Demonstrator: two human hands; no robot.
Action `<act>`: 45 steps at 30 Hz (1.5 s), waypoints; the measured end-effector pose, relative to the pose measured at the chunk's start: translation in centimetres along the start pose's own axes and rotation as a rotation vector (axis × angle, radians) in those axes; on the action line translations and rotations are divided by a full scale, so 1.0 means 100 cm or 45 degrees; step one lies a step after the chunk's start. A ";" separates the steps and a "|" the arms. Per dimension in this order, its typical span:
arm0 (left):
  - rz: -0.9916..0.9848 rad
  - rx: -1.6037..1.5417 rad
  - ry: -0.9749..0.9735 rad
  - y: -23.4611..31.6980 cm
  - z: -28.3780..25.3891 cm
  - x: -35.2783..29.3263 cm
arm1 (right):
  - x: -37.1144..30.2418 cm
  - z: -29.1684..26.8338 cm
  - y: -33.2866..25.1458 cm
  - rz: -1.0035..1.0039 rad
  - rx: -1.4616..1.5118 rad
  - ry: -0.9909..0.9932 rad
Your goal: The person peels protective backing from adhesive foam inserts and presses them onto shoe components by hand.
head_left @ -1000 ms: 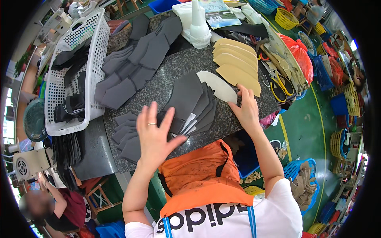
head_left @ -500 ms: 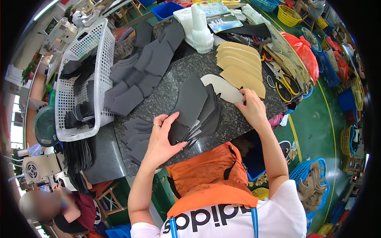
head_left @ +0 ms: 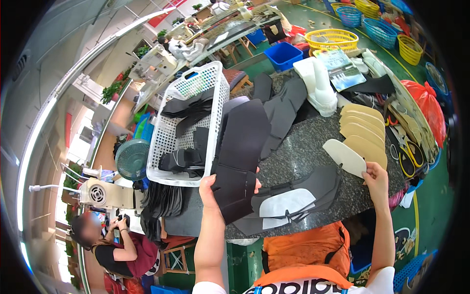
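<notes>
My left hand (head_left: pixel 213 192) grips a long dark foam-like sheet piece (head_left: pixel 242 147) by its lower part. The piece is lifted over the table's left side, in front of the white basket's edge. On the right, my right hand (head_left: pixel 376 177) pinches the lower end of a flat white rounded template (head_left: pixel 342 156), just left of the tan pieces (head_left: pixel 362 128). Between my hands lies a loose stack of dark cut pieces (head_left: pixel 323 183), with white patches (head_left: pixel 288 203) on top. Behind the lifted piece, more dark pieces (head_left: pixel 286 112) overlap on the speckled stone tabletop (head_left: pixel 313 139).
A white perforated basket (head_left: pixel 223 93) with dark pieces stands left. At the right edge lie yellow-handled scissors (head_left: pixel 410 157); a white plastic bottle (head_left: pixel 320 88) is at the back. A co-worker (head_left: pixel 122 245) sits at lower left beside a green fan (head_left: pixel 132 159).
My left hand has moved off the stack and lifted a dark piece leftward. My right hand has drawn the white template out from beside the stack. The whole view has swung left.
</notes>
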State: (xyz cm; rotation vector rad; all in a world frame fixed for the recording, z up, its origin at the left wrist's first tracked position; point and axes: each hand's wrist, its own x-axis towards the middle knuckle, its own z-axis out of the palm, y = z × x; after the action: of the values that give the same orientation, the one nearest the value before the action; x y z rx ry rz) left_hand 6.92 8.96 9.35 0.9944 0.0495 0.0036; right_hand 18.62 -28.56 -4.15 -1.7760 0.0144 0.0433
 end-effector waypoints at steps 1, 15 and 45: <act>0.013 0.006 0.003 0.005 0.003 -0.003 | 0.001 -0.001 -0.003 0.082 0.142 -0.043; 0.399 1.350 -0.339 0.002 0.030 -0.005 | -0.024 0.000 -0.030 -0.964 -1.244 -0.291; -0.133 0.475 -0.406 -0.138 0.131 0.116 | -0.005 -0.026 -0.078 -0.203 0.748 -0.555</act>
State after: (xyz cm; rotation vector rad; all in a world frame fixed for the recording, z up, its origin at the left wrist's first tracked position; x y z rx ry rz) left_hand 18.84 -9.22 4.46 1.3532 -0.1969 -0.2681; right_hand 18.45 -29.50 3.98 -1.1481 -0.3919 0.2814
